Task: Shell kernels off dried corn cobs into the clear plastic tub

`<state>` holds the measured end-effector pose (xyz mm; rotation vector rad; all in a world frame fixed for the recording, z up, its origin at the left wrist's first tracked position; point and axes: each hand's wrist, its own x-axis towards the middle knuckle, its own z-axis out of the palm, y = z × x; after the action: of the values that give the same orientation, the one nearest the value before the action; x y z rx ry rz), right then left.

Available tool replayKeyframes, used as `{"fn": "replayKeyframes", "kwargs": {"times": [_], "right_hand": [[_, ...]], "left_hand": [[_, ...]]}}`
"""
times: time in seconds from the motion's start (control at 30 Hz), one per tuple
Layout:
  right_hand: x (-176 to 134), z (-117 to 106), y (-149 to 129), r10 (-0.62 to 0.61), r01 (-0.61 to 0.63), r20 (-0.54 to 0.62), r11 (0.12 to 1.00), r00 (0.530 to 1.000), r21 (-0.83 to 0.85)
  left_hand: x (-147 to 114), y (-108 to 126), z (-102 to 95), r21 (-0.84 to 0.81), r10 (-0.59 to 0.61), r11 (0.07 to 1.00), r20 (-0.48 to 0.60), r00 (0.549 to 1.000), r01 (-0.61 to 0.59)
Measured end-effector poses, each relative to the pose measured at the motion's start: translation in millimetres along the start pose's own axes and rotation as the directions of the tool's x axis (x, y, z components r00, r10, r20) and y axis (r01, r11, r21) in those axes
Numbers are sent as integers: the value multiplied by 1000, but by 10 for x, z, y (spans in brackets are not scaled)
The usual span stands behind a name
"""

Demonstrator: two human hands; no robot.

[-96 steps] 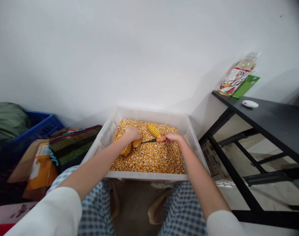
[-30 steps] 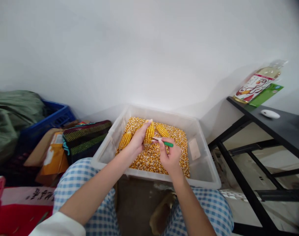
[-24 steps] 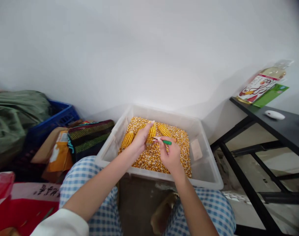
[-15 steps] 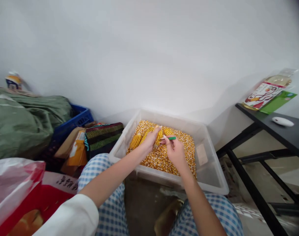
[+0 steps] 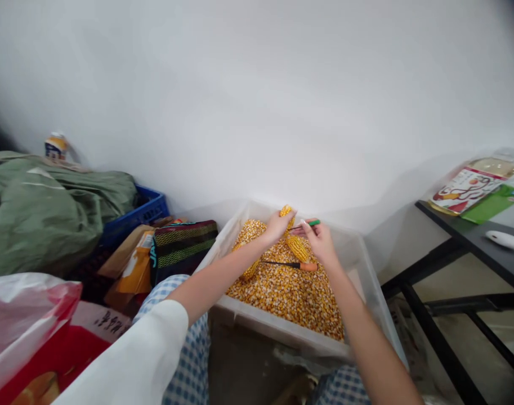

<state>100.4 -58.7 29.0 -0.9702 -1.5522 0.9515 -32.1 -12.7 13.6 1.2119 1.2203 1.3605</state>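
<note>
- Just right of the frame's centre, the left hand (image 5: 277, 226) has its grip wrapped around a knobbly yellow corn cob (image 5: 286, 210), long axis roughly upright.
- Cob lies left of the right hand (image 5: 321, 241), whose grip pinches a slim green-handled tool (image 5: 314, 223), pointing crosswise; tip contact unclear.
- Below, smooth kernels (image 5: 282, 295) fill a translucent plastic bin (image 5: 277, 327).

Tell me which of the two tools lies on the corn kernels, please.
The orange-handled tool; the green-handled tool is in the right hand.
</note>
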Motion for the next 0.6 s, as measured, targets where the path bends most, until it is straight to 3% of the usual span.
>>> {"fn": "replayKeyframes", "kwargs": {"times": [0.07,0.17,0.23,0.33,0.47,0.6], "right_hand": [[21,12,99,31,-30,-14,999,999,15],[23,6,185,57,-48,-91,994,994,97],[19,-19,199,79,-53,-157,985,984,164],[-4,-51,189,81,-26,-251,976,965,218],[-63,11,159,49,22,-274,968,961,249],[-123,140,144,33,26,-228,967,973,253]], "left_hand": [[38,-94,4,127,98,986,46,994,-103],[67,-182,19,55,140,988,70,988,-144],[84,-196,16,-108,47,993,80,996,-38],[96,-194,-31,-299,-107,940,205,973,167],[76,-193,-105,-387,-217,865,287,933,320],[46,-189,-113,-425,-259,818,330,908,388]]}}
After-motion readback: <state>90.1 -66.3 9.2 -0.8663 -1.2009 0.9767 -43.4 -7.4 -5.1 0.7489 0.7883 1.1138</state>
